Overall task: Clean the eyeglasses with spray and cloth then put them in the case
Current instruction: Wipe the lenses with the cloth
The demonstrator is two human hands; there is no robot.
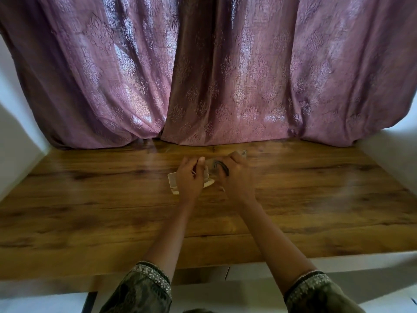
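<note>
The eyeglasses [214,167], clear-lensed with dark folded temple arms, are held just above the middle of the wooden table [316,188]. My right hand [235,177] grips them from the right, with the dark arms curling out by its fingers. My left hand [189,177] pinches their left end with thumb and fingers. Under my left hand lies a cream eyeglass case [172,180], mostly hidden; I cannot tell how far it is open. The picture is motion-blurred. No spray bottle or cloth shows.
Purple patterned curtains [207,75] hang along the table's far edge, their hems on the wood. White walls [13,141] close in on both sides. The table's near edge runs just in front of my embroidered green sleeves [144,288].
</note>
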